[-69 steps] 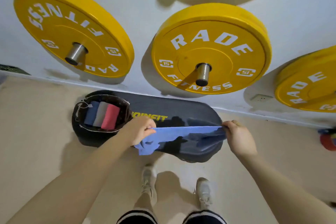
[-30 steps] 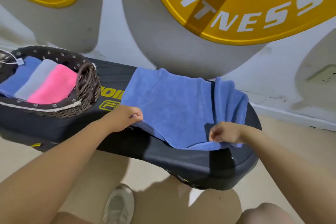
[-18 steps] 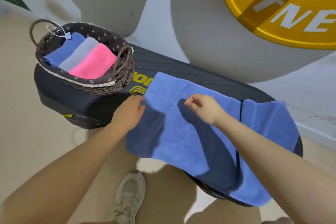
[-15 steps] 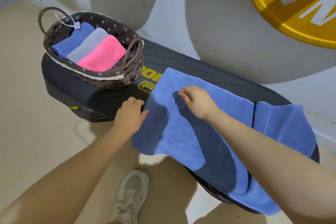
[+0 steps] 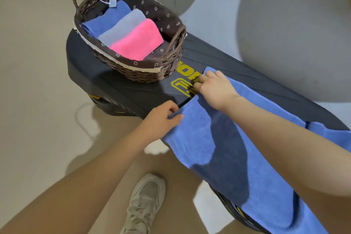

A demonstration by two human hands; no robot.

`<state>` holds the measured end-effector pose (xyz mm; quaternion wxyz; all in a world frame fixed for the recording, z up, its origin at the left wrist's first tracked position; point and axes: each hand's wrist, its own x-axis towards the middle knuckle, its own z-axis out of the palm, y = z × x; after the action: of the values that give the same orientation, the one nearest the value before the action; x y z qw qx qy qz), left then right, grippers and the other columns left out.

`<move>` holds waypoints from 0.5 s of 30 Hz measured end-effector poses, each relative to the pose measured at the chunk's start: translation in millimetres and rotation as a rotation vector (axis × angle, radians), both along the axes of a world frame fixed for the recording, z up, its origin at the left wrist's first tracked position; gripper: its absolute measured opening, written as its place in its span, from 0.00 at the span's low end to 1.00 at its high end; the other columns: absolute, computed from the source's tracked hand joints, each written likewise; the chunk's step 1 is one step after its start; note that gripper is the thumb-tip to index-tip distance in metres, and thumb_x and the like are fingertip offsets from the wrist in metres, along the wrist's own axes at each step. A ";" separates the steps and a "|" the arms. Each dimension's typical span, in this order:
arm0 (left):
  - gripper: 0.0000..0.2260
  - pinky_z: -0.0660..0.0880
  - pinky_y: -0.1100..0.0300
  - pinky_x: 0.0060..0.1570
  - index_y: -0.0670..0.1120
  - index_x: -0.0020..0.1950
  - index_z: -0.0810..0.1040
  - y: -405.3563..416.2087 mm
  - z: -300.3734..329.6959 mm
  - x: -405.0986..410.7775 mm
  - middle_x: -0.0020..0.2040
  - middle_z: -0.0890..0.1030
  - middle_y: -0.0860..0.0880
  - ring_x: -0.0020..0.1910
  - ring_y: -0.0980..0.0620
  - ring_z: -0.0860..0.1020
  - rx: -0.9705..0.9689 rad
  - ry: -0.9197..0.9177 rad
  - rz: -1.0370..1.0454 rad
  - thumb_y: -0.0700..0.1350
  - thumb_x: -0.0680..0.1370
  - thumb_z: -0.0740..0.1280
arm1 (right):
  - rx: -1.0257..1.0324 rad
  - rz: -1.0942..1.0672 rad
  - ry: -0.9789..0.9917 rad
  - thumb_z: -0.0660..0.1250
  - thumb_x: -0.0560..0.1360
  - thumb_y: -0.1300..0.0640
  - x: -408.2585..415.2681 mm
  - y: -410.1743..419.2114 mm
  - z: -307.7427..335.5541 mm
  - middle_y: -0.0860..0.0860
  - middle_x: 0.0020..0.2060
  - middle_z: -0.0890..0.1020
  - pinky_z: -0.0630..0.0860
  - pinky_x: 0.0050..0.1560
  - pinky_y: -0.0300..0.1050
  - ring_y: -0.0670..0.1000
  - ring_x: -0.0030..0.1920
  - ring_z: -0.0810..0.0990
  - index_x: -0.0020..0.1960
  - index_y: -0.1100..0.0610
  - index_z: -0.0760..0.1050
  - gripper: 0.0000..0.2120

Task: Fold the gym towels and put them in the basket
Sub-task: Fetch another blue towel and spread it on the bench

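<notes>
A blue gym towel [image 5: 224,150] lies spread along the black step platform [image 5: 121,89], its near edge hanging over the front. My left hand [image 5: 161,119] pinches the towel's near left corner. My right hand [image 5: 214,87] grips the far left corner, fingers curled on the cloth. At the platform's left end stands a dark wicker basket [image 5: 146,72] holding three folded towels side by side: blue [image 5: 106,21], grey-lilac [image 5: 123,26] and pink [image 5: 138,42].
A white wall [image 5: 212,11] with large grey shadows rises right behind the platform. The beige floor [image 5: 38,100] stretches out to the left. My grey sneaker [image 5: 144,203] stands just in front of the platform.
The towel was laid out on the platform from being held stretched in the air. My right hand then crossed from the towel's right end to its far left corner; the view swung left.
</notes>
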<state>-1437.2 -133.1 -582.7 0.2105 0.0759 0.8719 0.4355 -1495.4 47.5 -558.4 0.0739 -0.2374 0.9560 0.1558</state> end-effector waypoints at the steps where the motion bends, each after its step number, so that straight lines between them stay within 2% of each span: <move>1: 0.10 0.63 0.68 0.28 0.50 0.39 0.66 -3.9 0.5 -2.0 0.28 0.66 0.52 0.27 0.55 0.63 0.009 0.008 0.010 0.44 0.76 0.66 | -0.003 -0.043 0.016 0.57 0.77 0.62 -1.5 2.4 3.2 0.56 0.55 0.74 0.64 0.52 0.49 0.58 0.58 0.70 0.58 0.57 0.71 0.11; 2: 0.08 0.63 0.68 0.28 0.49 0.41 0.67 -8.0 1.1 -4.8 0.28 0.67 0.51 0.27 0.55 0.64 0.002 0.032 0.019 0.44 0.76 0.66 | -0.019 -0.107 0.030 0.57 0.76 0.63 -3.3 4.0 5.6 0.56 0.51 0.75 0.64 0.48 0.48 0.59 0.56 0.72 0.57 0.58 0.71 0.11; 4: 0.09 0.63 0.66 0.29 0.48 0.46 0.66 -17.8 0.8 -11.3 0.30 0.69 0.50 0.28 0.55 0.65 -0.025 0.093 0.042 0.43 0.75 0.67 | -0.107 -0.287 0.055 0.56 0.76 0.63 -7.4 4.0 9.1 0.55 0.38 0.73 0.61 0.37 0.42 0.60 0.45 0.75 0.57 0.59 0.68 0.10; 6: 0.10 0.63 0.64 0.32 0.47 0.47 0.64 -28.1 0.9 -17.5 0.32 0.69 0.50 0.30 0.54 0.67 -0.057 0.151 0.070 0.42 0.75 0.67 | -0.204 -0.454 0.061 0.55 0.75 0.63 -13.6 0.2 11.8 0.54 0.35 0.69 0.56 0.29 0.40 0.59 0.37 0.71 0.54 0.59 0.66 0.08; 9: 0.09 0.66 0.54 0.35 0.46 0.47 0.64 -38.3 3.4 -23.0 0.32 0.68 0.50 0.33 0.48 0.69 -0.133 0.262 0.095 0.42 0.76 0.65 | -0.311 -0.562 0.067 0.54 0.75 0.64 -25.4 -9.7 13.6 0.54 0.33 0.68 0.55 0.27 0.42 0.58 0.34 0.68 0.48 0.58 0.60 0.05; 11: 0.08 0.65 0.53 0.36 0.45 0.46 0.64 -45.2 4.6 -26.9 0.34 0.67 0.50 0.35 0.45 0.70 -0.211 0.346 0.105 0.42 0.77 0.64 | -0.388 -0.597 0.059 0.53 0.75 0.65 -33.4 -19.5 10.5 0.53 0.30 0.67 0.56 0.27 0.43 0.58 0.33 0.69 0.51 0.59 0.61 0.05; 13: 0.08 0.64 0.53 0.36 0.45 0.46 0.63 -53.2 4.0 -30.1 0.39 0.69 0.48 0.38 0.43 0.71 -0.308 0.390 0.108 0.41 0.77 0.63 | -0.471 -0.601 -0.010 0.53 0.77 0.65 -36.9 -29.4 5.6 0.56 0.36 0.73 0.61 0.29 0.45 0.59 0.38 0.71 0.59 0.59 0.62 0.12; 14: 0.07 0.64 0.52 0.36 0.44 0.46 0.64 -56.9 3.3 -30.6 0.42 0.69 0.46 0.40 0.41 0.72 -0.371 0.391 0.103 0.41 0.78 0.62 | -0.508 -0.592 -0.071 0.53 0.77 0.64 -35.5 -32.8 1.8 0.59 0.46 0.77 0.66 0.34 0.47 0.60 0.44 0.73 0.65 0.58 0.61 0.17; 15: 0.06 0.65 0.51 0.36 0.43 0.48 0.65 -60.9 1.9 -30.7 0.45 0.69 0.44 0.41 0.39 0.73 -0.441 0.382 0.094 0.41 0.78 0.62 | -0.531 -0.579 -0.133 0.53 0.78 0.64 -32.4 -34.3 -3.1 0.60 0.58 0.75 0.70 0.41 0.50 0.61 0.53 0.74 0.71 0.57 0.57 0.22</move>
<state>-1467.9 -194.0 -580.8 0.0337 0.0685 0.9719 0.2226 -1527.8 13.2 -561.5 0.1126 0.0216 0.9835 -0.1396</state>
